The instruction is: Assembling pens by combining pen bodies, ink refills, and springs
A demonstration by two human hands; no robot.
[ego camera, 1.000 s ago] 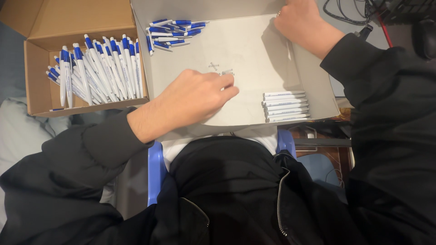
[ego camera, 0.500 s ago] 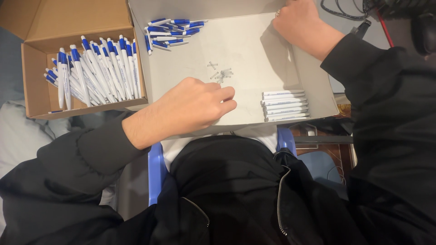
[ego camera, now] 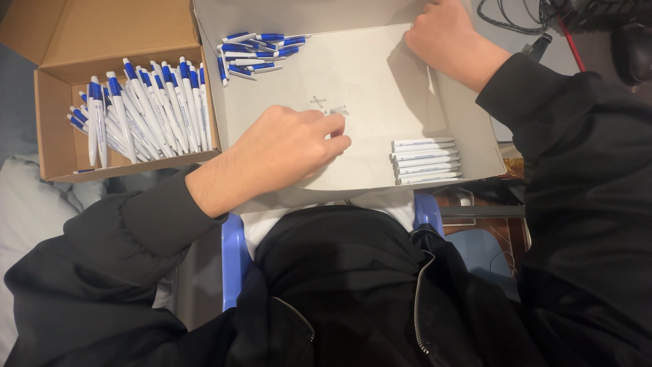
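My left hand (ego camera: 285, 146) lies on the floor of a shallow grey cardboard tray (ego camera: 380, 81), fingers curled together. Its fingertips press down just below two or three tiny metal springs (ego camera: 337, 110). I cannot see whether anything is pinched between them. My right hand (ego camera: 445, 34) is a closed fist at the tray's far right corner, against the back wall. A neat row of white pen barrels (ego camera: 424, 162) lies at the tray's near right. A loose pile of blue and white pen parts (ego camera: 255, 51) sits at its far left.
An open brown cardboard box (ego camera: 51, 122) to the left of the tray holds several blue and white pens (ego camera: 142, 112). Black cables (ego camera: 516, 17) run along the top right. A blue chair edge (ego camera: 234, 255) shows beneath my black jacket.
My left hand has dipped slightly toward me and come back, staying just below the springs. The right hand keeps its place at the far corner.
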